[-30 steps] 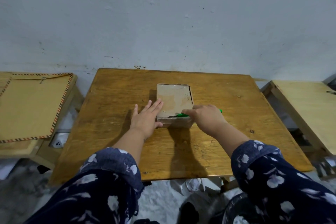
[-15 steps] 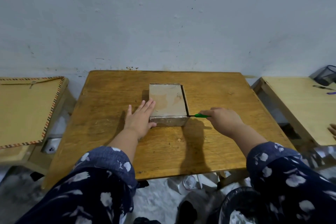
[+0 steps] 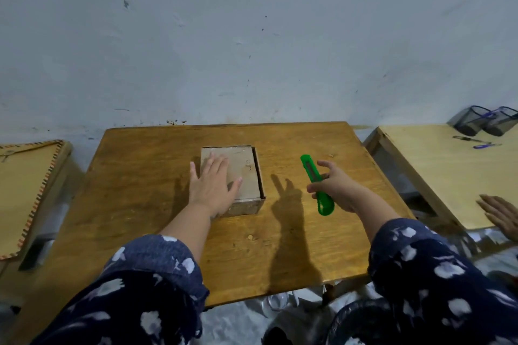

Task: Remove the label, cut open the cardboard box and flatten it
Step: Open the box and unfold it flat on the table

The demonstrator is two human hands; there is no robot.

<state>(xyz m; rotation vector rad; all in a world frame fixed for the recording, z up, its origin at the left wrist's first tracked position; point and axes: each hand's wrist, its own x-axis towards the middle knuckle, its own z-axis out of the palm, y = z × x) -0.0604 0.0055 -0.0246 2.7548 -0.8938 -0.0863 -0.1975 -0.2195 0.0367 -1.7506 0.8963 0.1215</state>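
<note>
A small brown cardboard box (image 3: pixel 246 173) stands in the middle of the wooden table (image 3: pixel 280 246), with a dark slit along its right top edge. My left hand (image 3: pixel 211 186) lies flat on the box's top, fingers spread, covering its left half. My right hand (image 3: pixel 336 186) is to the right of the box, raised above the table, holding a green utility knife (image 3: pixel 315 183) loosely by its middle. The knife's tip points away from me and no blade is visible.
A side table (image 3: pixel 437 173) on the right carries two mesh pen holders (image 3: pixel 486 120) and pens. Another person's hand (image 3: pixel 501 214) rests at its near edge. On the left, a low table holds a large envelope (image 3: pixel 25 190). A wall stands close behind the tables.
My right hand has pulled the knife away from the box's right edge and lifted it to the right. My left hand has slid from the box's left side onto its top.
</note>
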